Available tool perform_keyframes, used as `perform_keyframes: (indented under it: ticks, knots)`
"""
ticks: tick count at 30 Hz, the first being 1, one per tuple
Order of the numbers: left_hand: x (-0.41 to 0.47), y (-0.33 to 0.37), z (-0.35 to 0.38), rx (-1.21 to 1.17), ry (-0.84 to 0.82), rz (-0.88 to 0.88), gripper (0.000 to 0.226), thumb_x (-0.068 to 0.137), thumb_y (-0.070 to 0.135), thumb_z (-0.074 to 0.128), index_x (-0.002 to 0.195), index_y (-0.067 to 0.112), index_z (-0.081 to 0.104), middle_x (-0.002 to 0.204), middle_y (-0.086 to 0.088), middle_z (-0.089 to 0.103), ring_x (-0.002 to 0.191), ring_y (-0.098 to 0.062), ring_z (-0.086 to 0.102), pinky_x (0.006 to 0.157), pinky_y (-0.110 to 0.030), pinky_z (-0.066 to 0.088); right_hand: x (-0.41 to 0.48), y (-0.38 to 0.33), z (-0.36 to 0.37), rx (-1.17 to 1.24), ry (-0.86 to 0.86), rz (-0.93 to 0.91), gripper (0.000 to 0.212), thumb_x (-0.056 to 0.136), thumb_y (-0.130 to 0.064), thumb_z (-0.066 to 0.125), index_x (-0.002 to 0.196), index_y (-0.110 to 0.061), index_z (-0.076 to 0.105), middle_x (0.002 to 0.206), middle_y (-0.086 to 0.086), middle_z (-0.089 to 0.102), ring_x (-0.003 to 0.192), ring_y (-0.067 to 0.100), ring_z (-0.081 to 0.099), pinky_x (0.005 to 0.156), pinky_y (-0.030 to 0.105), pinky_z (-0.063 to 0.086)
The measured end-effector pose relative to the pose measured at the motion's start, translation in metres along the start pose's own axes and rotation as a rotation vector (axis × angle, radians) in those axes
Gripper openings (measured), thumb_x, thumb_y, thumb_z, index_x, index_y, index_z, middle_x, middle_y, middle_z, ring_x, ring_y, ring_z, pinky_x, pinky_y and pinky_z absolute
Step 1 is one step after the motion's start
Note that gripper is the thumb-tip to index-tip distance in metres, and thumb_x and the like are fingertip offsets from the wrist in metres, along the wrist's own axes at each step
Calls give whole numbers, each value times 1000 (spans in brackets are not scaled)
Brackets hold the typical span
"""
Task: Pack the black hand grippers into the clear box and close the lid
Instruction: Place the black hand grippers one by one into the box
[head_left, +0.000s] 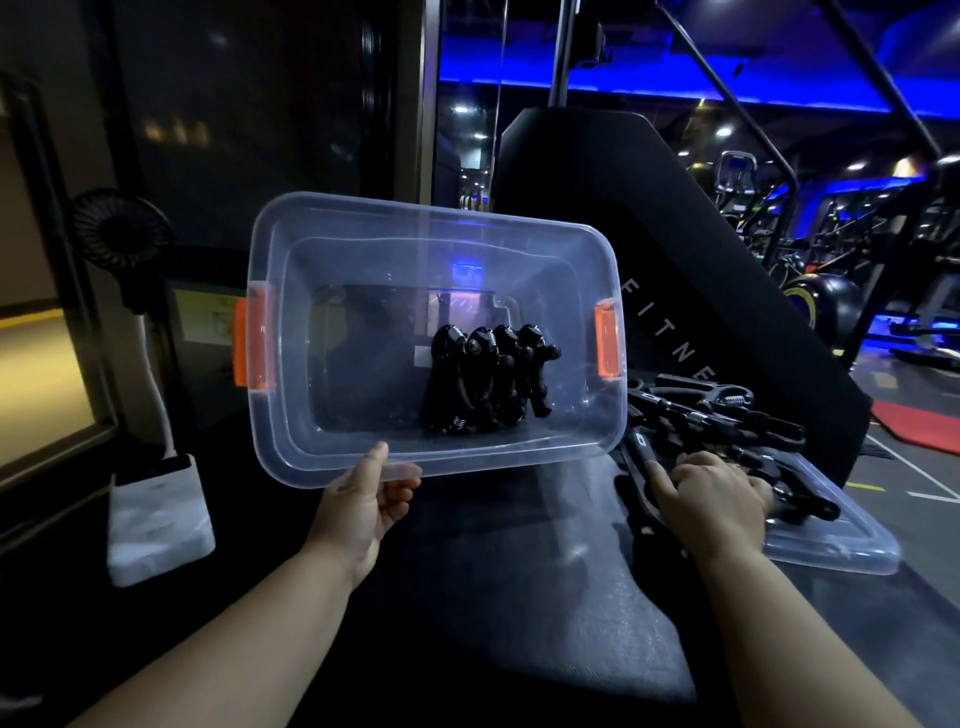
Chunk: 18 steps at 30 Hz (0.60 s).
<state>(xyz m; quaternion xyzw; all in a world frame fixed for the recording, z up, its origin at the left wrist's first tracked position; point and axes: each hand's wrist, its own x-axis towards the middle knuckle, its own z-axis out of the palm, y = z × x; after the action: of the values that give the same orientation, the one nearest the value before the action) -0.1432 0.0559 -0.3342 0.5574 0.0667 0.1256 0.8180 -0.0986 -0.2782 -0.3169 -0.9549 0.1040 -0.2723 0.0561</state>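
A clear box (291, 364) with orange latches is tilted up toward me, its open top facing the camera. My left hand (366, 501) grips its near rim, thumb inside. Several black hand grippers (488, 379) stand in a row against the box's bottom right part. To the right, a pile of loose black hand grippers (727, 415) lies partly on the clear lid (841, 545), which rests flat on the dark surface. My right hand (709, 493) lies on that pile, fingers curled round one gripper handle.
A small black fan (122, 228) on a white stand with a marbled base (158, 525) stands at the left. A large black padded machine part (649, 208) rises behind the box. Gym equipment fills the far right.
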Motion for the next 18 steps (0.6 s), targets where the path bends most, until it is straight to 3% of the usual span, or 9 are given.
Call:
perform_keyframes:
  ticks: [8,12,15,18]
  knots:
    - [-1,1,1,4,8,-5,46,95,36,48,67,8,72,67,-3,69,63,-11,59,61,-25,45,0,4,-6,16,-29,-4,53,90,-55,38,62,-22,68,111,-13,65,97,16,61,81,34,33]
    - [-2,1,0,7,1,-2,46,95,36,48,65,10,73,67,-2,69,63,-10,59,62,-25,46,-5,2,-8,9,-25,17,61,87,-64,39,52,-21,62,106,-16,65,91,14,61,76,33,28]
    - [-2,1,0,8,-1,0,46,95,36,48,66,10,73,68,-3,69,63,-11,59,62,-25,46,-6,-1,-8,-30,-40,22,43,82,-59,53,59,-24,65,120,-18,61,101,10,60,78,33,28]
    - [-2,1,0,8,0,2,48,95,37,48,63,11,74,68,-2,69,63,-11,59,61,-25,45,-7,-4,-8,-6,-45,46,33,76,-59,57,67,-28,65,117,-11,58,99,11,57,81,34,30]
